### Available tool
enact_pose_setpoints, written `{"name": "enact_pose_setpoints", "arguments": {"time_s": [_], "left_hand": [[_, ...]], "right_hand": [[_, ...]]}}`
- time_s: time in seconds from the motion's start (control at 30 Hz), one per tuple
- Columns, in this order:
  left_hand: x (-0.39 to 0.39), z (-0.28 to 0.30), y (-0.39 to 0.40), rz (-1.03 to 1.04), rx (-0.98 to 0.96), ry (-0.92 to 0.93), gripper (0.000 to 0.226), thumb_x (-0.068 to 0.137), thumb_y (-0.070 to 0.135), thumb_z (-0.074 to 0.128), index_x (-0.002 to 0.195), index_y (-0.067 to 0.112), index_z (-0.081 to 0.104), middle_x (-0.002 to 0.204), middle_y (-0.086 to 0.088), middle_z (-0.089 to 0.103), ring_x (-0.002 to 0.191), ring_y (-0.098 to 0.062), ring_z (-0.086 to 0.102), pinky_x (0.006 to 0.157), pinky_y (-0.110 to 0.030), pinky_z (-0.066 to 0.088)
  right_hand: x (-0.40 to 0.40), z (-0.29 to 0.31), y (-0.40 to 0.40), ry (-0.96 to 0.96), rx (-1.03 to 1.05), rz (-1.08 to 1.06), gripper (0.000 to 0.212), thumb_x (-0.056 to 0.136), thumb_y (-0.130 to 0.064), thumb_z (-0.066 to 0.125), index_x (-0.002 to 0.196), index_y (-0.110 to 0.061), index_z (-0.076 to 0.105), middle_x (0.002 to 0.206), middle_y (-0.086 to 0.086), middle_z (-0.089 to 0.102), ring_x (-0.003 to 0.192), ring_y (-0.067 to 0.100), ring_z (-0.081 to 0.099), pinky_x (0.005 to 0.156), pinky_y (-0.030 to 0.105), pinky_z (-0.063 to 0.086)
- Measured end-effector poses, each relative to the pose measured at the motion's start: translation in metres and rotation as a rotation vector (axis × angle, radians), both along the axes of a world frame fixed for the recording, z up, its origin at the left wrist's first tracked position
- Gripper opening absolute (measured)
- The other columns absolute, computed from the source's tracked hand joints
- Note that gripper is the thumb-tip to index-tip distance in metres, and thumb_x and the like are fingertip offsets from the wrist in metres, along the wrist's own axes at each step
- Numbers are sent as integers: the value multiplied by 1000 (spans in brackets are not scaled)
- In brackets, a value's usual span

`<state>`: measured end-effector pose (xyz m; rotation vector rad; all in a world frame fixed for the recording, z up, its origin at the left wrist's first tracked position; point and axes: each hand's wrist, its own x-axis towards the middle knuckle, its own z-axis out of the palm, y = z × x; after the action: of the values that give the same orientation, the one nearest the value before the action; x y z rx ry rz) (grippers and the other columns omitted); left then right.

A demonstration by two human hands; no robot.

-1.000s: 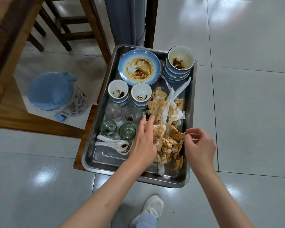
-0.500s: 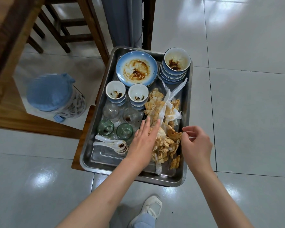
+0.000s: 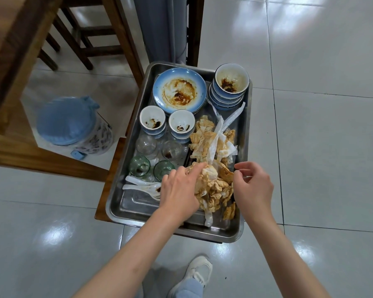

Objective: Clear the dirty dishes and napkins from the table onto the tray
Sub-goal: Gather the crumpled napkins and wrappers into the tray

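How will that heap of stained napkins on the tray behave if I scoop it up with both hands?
The stained napkins look crumpled and thin, so probably floppy and light. They lie as separate wads, so loose pieces may well drop back into the tray. The brown stains suggest greasy, perhaps damp paper that could tear or smear the left hand.

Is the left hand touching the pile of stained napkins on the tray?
Touching. The head view shows the left hand with its fingers laid on the near clump of stained napkins in the tray, with no gap between them.
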<state>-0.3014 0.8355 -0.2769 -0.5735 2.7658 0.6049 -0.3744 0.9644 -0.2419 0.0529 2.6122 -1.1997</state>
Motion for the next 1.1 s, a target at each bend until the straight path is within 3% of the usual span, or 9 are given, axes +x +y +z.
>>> {"name": "enact_pose_setpoints", "arguments": {"time_s": [0.2, 0.37, 0.57, 0.67, 0.73, 0.87, 1.0, 1.1], "left_hand": [[5, 20, -11, 58, -31, 8, 85, 72, 8, 56, 141, 42, 21, 95, 4, 33, 86, -15, 31, 77, -27, 27], [10, 61, -28, 92, 33, 48, 72, 78, 14, 56, 140, 37, 28, 98, 6, 37, 90, -12, 33, 80, -25, 28], [33, 141, -58, 154, 144, 159, 59, 78, 19, 60, 132, 33, 42, 106, 7, 52, 98, -14, 46, 88, -32, 39], [54, 190, -81, 178, 195, 228, 50, 79, 17, 63, 126, 32, 50, 99, 13, 55, 94, -13, 49, 87, -34, 43], [67, 219, -100, 184, 207, 268, 45, 81, 17, 64, 123, 32, 53, 95, 15, 55, 92, -10, 49, 87, -33, 44], [100, 272, -151, 198, 192, 341, 38, 83, 16, 66, 117, 30, 59, 93, 15, 58, 87, -7, 53, 80, -27, 49], [130, 308, -212, 194, 200, 350, 34, 84, 16, 68, 114, 30, 60, 93, 16, 59, 81, -3, 54, 66, -8, 40], [151, 335, -267, 172, 231, 318, 32, 86, 17, 65, 113, 34, 59, 95, 15, 59, 85, -5, 55, 70, -15, 46]], "right_hand": [[-1, 15, -1, -3, 0, 17, 12, 89, -11, 55, 91, -22, 60, 76, -18, 55, 69, 1, 55, 54, 14, 39], [-5, 55, -3, 10, -16, 58, 12, 89, -12, 56, 92, -24, 59, 77, -20, 54, 69, -1, 55, 50, 7, 35], [13, 129, -20, 0, -19, 217, 15, 90, -15, 56, 98, -27, 58, 83, -19, 57, 68, 0, 57, 48, 6, 40], [32, 171, -40, 14, -32, 283, 15, 90, -16, 57, 100, -27, 58, 86, -15, 59, 71, 2, 58, 58, 12, 45], [45, 196, -56, 30, -39, 315, 15, 90, -16, 58, 102, -26, 60, 89, -11, 61, 74, 3, 59, 64, 20, 50], [71, 238, -99, 107, -14, 373, 15, 89, -18, 59, 102, -26, 60, 85, -16, 59, 74, 0, 58, 63, 14, 45], [99, 267, -153, 144, 8, 413, 18, 88, -16, 61, 105, -21, 60, 84, -11, 61, 72, 0, 59, 63, 12, 46], [121, 287, -197, 156, 39, 418, 18, 88, -16, 61, 106, -20, 59, 84, -9, 61, 71, 0, 58, 59, 9, 48]]}}
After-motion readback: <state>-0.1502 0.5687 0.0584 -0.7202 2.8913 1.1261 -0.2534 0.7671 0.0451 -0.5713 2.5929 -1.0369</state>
